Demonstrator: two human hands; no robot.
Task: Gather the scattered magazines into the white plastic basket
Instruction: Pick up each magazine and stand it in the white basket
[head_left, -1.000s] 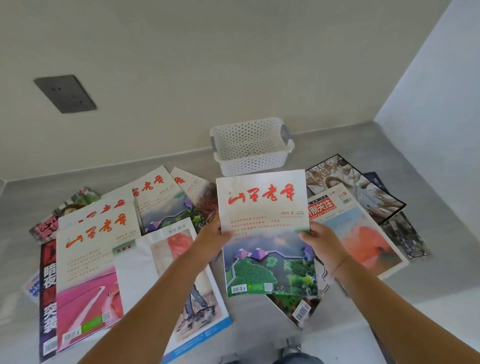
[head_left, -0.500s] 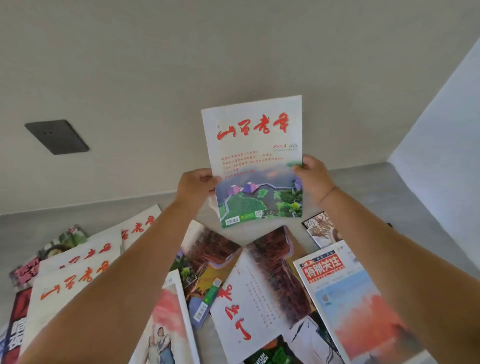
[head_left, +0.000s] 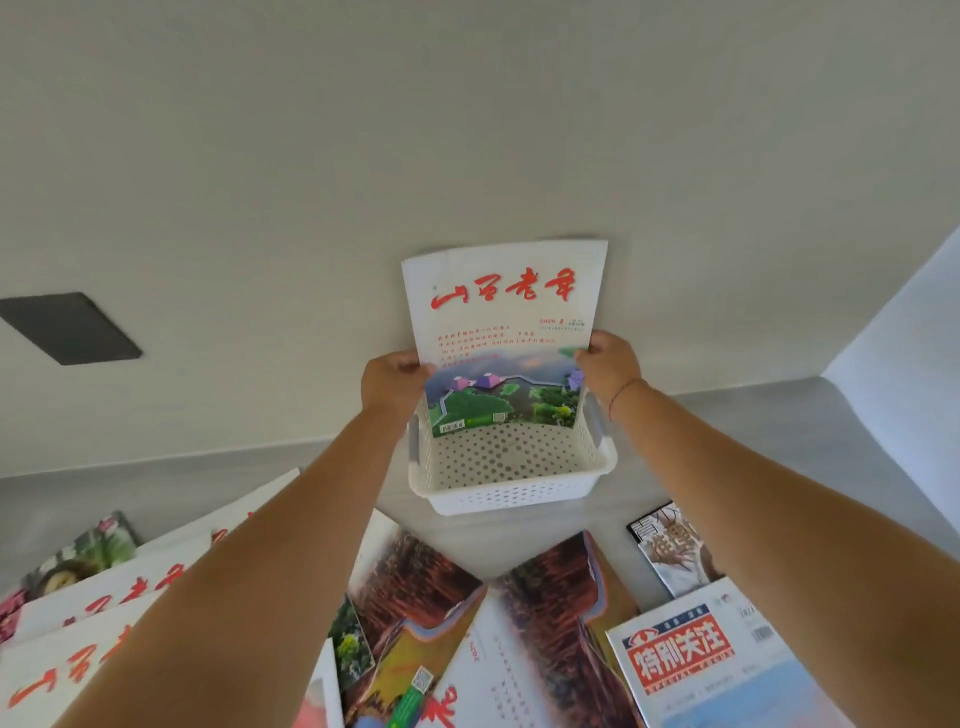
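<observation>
- White plastic basket (head_left: 511, 499): one, with perforated walls and bottom and a grey handle on each short side. It stands on the worktop near the back wall.
- Red-lettered magazine (head_left: 506, 312): one is held upright, cover towards the camera. Its lower edge is down inside the basket, by the far wall. I cannot tell whether it touches the bottom.
- Two hands hold it. The left hand (head_left: 395, 382) grips the left edge and the right hand (head_left: 610, 366) the right edge. The fingers of both are curled round the paper, thumbs on the cover.
- One thin band (head_left: 626, 389) circles the right wrist.
- Loose magazines on the worktop: at least eight, though the forearms cover some, so the full count cannot be told.
  - two white covers with red lettering (head_left: 150, 582) at left
  - one flowered cover (head_left: 78, 556) beside them
  - two covers with red-brown scenery (head_left: 415, 582) in the middle, overlapping
  - one pinkish cover (head_left: 317, 696) at the bottom edge
  - one dark-edged cover (head_left: 670, 551) at right
  - one pale blue cover with a red title block (head_left: 701, 660) nearest on the right
- Grey worktop (head_left: 727, 441): smooth and matt, running back to the wall.
- Off-white wall (head_left: 467, 130): plain, with one dark grey plate (head_left: 67, 327) at left. A second, paler wall (head_left: 909, 322) meets it at right to form a corner.
</observation>
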